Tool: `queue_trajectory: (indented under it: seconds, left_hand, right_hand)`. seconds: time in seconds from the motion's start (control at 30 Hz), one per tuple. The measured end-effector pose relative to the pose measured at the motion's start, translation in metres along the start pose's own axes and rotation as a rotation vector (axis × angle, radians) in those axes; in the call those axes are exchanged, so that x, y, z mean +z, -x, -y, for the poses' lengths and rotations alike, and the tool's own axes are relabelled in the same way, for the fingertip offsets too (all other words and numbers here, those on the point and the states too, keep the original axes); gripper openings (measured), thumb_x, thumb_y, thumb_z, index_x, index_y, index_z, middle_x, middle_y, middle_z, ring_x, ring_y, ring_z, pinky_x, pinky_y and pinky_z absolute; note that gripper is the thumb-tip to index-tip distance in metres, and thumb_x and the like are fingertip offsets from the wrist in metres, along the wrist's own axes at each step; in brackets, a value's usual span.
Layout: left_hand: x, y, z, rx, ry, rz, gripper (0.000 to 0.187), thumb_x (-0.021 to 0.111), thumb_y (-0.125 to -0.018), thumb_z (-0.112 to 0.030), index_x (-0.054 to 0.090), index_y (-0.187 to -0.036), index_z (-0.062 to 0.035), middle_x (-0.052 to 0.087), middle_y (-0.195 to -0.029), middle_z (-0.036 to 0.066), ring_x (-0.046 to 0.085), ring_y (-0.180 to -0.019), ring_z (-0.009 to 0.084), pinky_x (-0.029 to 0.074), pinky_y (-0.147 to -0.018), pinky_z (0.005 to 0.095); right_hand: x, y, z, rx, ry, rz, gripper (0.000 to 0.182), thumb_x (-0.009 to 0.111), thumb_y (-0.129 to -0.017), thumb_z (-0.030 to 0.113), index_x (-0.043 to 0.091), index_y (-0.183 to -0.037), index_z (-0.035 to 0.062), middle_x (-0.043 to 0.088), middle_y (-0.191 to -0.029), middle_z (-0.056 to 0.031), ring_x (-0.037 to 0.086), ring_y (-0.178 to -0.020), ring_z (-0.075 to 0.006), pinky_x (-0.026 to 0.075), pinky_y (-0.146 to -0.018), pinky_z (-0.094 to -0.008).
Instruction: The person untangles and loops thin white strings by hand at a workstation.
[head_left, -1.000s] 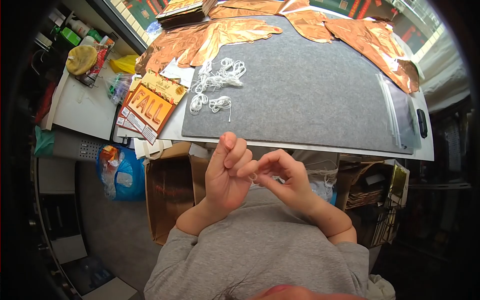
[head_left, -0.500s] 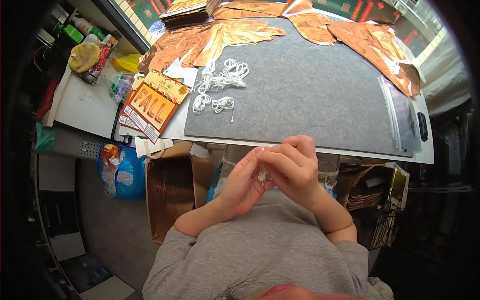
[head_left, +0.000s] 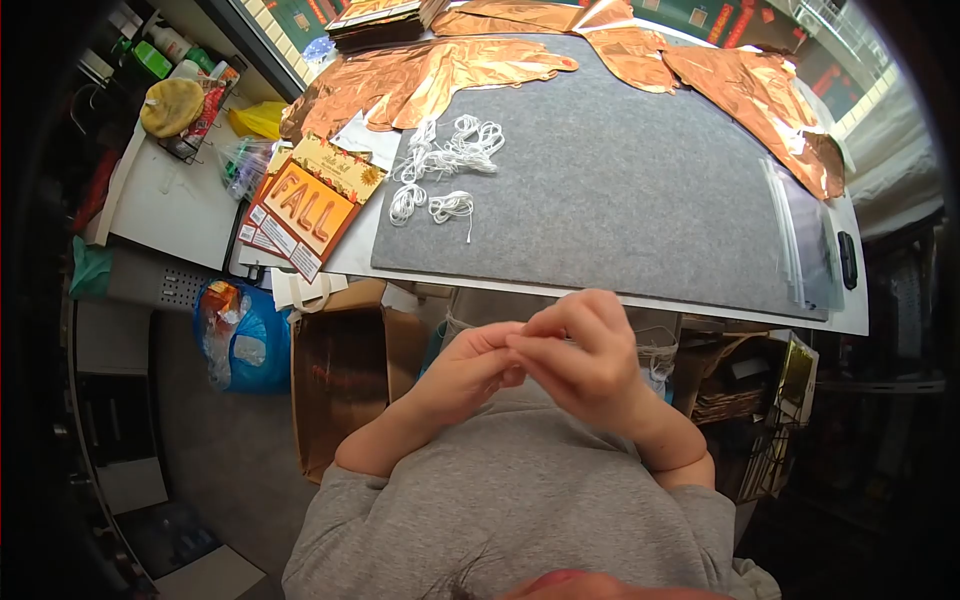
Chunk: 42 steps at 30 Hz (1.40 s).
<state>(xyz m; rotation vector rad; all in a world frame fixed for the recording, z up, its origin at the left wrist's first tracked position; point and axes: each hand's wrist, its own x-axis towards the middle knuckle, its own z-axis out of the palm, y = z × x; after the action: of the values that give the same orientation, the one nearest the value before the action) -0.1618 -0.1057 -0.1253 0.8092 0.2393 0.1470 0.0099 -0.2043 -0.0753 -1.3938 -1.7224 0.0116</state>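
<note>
My left hand (head_left: 465,372) and my right hand (head_left: 585,350) meet in front of my chest, just off the table's near edge. Both are closed, thumb and finger pinched tip against tip. The white string seen between them half a second ago is now covered by the fingers. On the grey mat (head_left: 600,180), beyond my hands and to the left, lie a loose heap of white string (head_left: 455,150) and two small wound bundles, one a white string bundle (head_left: 450,206) with a loose end.
Copper foil balloons (head_left: 400,85) lie along the mat's far side. FALL packets (head_left: 310,200) overlap at the left, with clear plastic sleeves (head_left: 795,235) at the right. Below the table stand an open cardboard box (head_left: 340,390) and a blue bag (head_left: 240,340).
My hands have dropped slightly toward my body, and the left has turned so its palm no longer shows. The string between them has gone out of sight.
</note>
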Motion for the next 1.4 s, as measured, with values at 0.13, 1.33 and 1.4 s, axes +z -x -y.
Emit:
queue_trajectory:
  seconds: [0.13,1.33,1.4]
  left_hand:
    - [0.009,0.002,-0.019,0.126,0.212,-0.135,0.045,0.048,-0.091,-0.007,0.05,-0.134,0.0067,0.059,-0.124,0.014,0.055,-0.119,0.0205,0.044,-0.098,0.0341]
    - [-0.062,0.003,-0.083,0.737,-1.623,-0.692,0.025,0.072,-0.082,0.004,0.068,-0.105,-0.0026,0.07,-0.1,0.01,0.068,-0.097,0.024,0.046,-0.104,0.0408]
    - [-0.068,-0.008,-0.089,0.789,-1.613,-0.721,0.022,0.07,-0.082,0.005,0.069,-0.103,-0.0025,0.071,-0.098,0.01,0.068,-0.097,0.0246,0.047,-0.102,0.0423]
  right_hand:
    - [0.021,0.005,0.001,-0.087,0.07,-0.074,0.024,0.081,-0.07,0.012,0.073,-0.093,0.0102,0.065,-0.098,0.0003,0.055,-0.089,-0.023,0.046,-0.078,-0.0358]
    - [0.082,0.07,-0.077,0.681,-0.135,0.386,0.017,0.071,-0.086,0.025,0.068,-0.092,0.0087,0.07,-0.086,-0.0074,0.066,-0.08,-0.0246,0.051,-0.073,-0.0383]
    - [0.064,0.061,-0.057,0.558,-0.141,0.295,0.016,0.07,-0.088,0.024,0.068,-0.092,0.008,0.07,-0.085,-0.0076,0.067,-0.077,-0.0242,0.052,-0.07,-0.0373]
